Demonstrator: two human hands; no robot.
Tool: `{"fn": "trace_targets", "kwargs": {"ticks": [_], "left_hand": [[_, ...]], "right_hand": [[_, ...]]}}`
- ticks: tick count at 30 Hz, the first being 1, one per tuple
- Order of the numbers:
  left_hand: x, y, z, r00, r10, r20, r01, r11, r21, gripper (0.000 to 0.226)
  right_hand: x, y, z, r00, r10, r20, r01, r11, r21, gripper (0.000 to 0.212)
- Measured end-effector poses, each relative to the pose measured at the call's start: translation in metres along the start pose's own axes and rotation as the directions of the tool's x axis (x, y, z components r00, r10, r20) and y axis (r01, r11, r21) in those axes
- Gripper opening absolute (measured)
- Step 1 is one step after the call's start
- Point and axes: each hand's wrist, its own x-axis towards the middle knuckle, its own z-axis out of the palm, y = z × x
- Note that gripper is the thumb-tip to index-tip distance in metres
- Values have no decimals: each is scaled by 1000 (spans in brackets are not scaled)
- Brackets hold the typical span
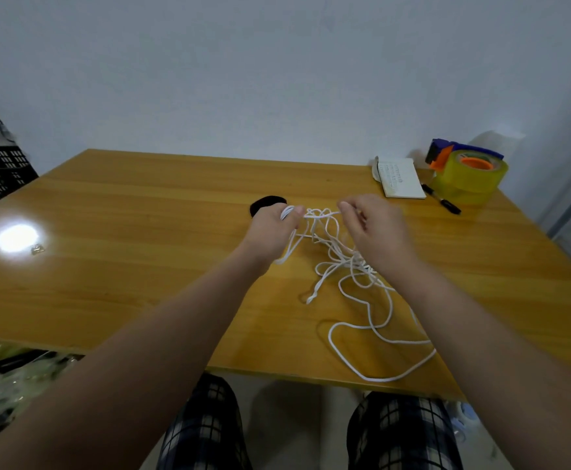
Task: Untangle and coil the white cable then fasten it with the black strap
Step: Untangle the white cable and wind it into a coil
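We begin with the wooden counter (141,205), our reference for every place here. The white cable (353,264) sprawls over its right half; a dense tangle sits mid-counter, and one wide loop trails down to the counter's near edge.

The left hand (273,228) hovers above the counter's middle, its grip closed round a few finished turns of cable. The right hand (372,225), just beside it toward the counter's right, has its grip narrowed to a pinch on one strand, and the short run between the two hands looks taut.

At the counter's far right corner stands a tape dispenser (467,174); a notebook (401,178) lies just inside it. The black strap (267,202) lies past the left hand toward the counter's far side (partly hidden by the knuckles), and a pen (443,200) lies beside the notebook.

We judge the untangling barely half done. A hard pull on that pinched strand could cinch the crossings below into a real knot. The near loop could slide off the counter's edge and drag; the held turns could slip if the left grip loosens.
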Motion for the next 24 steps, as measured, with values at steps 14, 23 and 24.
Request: {"fn": "trace_targets", "kwargs": {"ticks": [14, 23, 24], "left_hand": [[8, -42, -14, 941, -289, -178, 279, 957, -77, 35], [5, -22, -24, 980, -85, -180, 43, 974, -222, 43], [4, -18, -25, 984, -87, -152, 49, 969, -241, 46]], "right_hand": [[4, -10, -14, 894, 441, -85, -237, 624, 744, 17], [-1, 27, -7, 849, 325, 418, -226, 936, -269, 36], [-1, 31, -6, 873, 309, 377, -275, 951, -143, 41]]}}
